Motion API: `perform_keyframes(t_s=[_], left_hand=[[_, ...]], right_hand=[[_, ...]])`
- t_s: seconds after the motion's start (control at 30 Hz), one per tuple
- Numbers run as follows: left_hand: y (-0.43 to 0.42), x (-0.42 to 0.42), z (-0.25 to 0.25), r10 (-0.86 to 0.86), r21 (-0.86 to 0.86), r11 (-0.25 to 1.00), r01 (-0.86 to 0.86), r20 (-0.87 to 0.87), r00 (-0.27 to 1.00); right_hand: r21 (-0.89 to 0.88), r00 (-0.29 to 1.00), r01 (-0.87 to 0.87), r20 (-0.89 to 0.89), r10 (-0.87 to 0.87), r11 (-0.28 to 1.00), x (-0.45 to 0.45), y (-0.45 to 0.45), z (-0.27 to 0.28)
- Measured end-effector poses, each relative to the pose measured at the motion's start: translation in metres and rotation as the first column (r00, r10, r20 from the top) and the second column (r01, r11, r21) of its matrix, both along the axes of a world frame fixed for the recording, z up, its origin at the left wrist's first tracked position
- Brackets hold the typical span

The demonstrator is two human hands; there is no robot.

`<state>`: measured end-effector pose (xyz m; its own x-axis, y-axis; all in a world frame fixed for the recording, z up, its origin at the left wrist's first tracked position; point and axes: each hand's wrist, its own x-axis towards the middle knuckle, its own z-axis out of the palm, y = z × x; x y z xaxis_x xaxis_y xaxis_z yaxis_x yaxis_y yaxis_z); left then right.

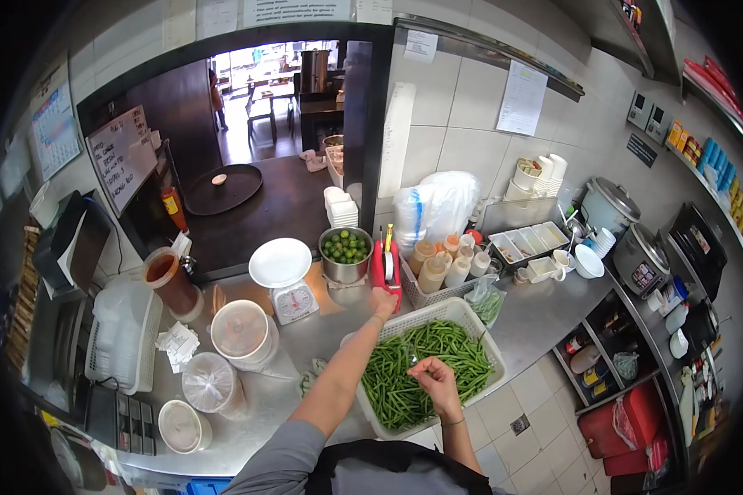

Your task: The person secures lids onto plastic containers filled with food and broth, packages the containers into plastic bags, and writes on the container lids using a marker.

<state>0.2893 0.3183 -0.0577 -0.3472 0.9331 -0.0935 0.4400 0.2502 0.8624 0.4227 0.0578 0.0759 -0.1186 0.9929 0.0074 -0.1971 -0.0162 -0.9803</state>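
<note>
My left hand [381, 304] stretches forward to the near end of a red tape dispenser [385, 268], its fingers closed against it and partly hidden. A roll of tape sits in the dispenser. My right hand [437, 386] is above a heap of green beans [425, 342], thumb and fingers pinched together. A small, clear, shiny piece of plastic [411, 355] shows at the fingertips, too fine to make out fully. The beans fill a white plastic basket [373, 419] on the steel counter, right in front of my body.
A pot of limes [344, 256] and a kitchen scale [293, 302] stand left of the dispenser. Sauce bottles [433, 272] crowd a basket on its right. White tubs [243, 334] line the left counter. Beyond the pass-through, a round tray [223, 191] lies on a dark ledge.
</note>
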Motion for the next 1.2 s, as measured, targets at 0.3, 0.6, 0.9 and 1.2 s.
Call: perform_keyframes(t_s=[0.3, 0.6, 0.9, 1.2], left_hand=[[-0.166, -0.116, 0.16, -0.308, 0.726, 0.652, -0.219, 0.517, 0.799], [-0.424, -0.327, 0.139, 0.465, 0.705, 0.42, -0.572, 0.375, 0.802], [-0.515, -0.443, 0.09, 0.791, 0.458, 0.525, -0.717, 0.049, 0.61], [-0.532, -0.445, -0.034, 0.452, 0.277, 0.762, -0.585, 0.42, 0.787]], right_hand=[[-0.204, 0.931, -0.365, -0.102, 0.352, 0.908, -0.024, -0.031, -0.001], [-0.209, 0.457, -0.874, -0.039, 0.889, 0.44, -0.196, -0.052, 0.014], [-0.273, 0.374, -0.901, -0.099, 0.922, 0.336, -0.352, -0.104, -0.062], [-0.385, 0.125, -0.917, -0.03, 0.992, 0.104, -0.368, -0.095, -0.122]])
